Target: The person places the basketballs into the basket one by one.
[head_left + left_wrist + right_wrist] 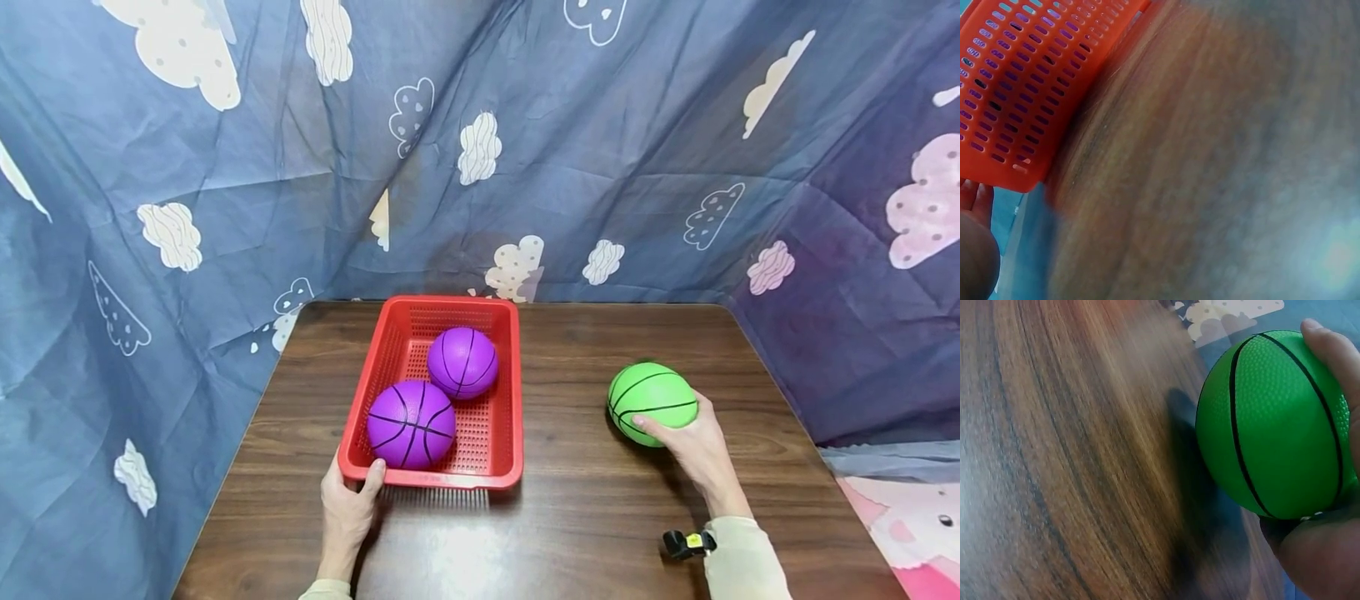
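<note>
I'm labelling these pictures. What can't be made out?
Head view: fingers of the left grip, mostly hidden by the red basket.
Left wrist view: purple balls, mostly hidden by the basket's wall; tabletop, blurred.
Right wrist view: green ball, partly covered by the right grip, cropped at right.

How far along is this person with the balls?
Apparently done: two purple balls sit in the red basket, which the left hand grips. In hand: the green ball, held by the right hand outside the basket. Remaining, perhaps: putting it in.
</note>
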Demonstrator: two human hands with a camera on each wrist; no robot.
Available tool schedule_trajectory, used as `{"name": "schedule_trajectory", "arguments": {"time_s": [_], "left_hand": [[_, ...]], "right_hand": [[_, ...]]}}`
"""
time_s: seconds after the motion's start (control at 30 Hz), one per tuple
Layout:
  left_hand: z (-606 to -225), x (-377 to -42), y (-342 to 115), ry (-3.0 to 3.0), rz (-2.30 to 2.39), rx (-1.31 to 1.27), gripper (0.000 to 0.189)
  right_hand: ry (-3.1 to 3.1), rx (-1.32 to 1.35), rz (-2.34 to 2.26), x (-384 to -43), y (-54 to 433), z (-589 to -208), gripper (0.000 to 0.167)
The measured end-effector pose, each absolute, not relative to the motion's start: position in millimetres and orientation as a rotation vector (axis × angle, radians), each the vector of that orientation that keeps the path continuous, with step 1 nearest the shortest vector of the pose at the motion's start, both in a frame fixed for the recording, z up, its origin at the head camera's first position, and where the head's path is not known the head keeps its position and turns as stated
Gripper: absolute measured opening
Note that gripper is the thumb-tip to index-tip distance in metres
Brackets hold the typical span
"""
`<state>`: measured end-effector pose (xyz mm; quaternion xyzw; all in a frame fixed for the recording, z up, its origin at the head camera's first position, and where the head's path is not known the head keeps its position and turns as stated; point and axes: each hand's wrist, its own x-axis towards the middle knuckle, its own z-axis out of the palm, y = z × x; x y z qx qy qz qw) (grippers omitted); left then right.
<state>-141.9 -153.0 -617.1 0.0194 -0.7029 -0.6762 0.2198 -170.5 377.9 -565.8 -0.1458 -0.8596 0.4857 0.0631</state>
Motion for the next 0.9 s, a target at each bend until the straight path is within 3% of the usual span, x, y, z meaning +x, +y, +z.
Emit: {"name": "schedule_trajectory", "arguments": {"time_s": [0.4,0.9], "left_hand": [[-618,-142,-154,-1.918,-1.882,0.012,0.051],[-618,-142,-153,-1.914,-1.887,0.022,0.051]], "right_hand": [[-2.504,-0.494,1.419,-170,362,-559,0.116],[-2.407,-0.408,1.422,-179,336,-504,0.113]]}}
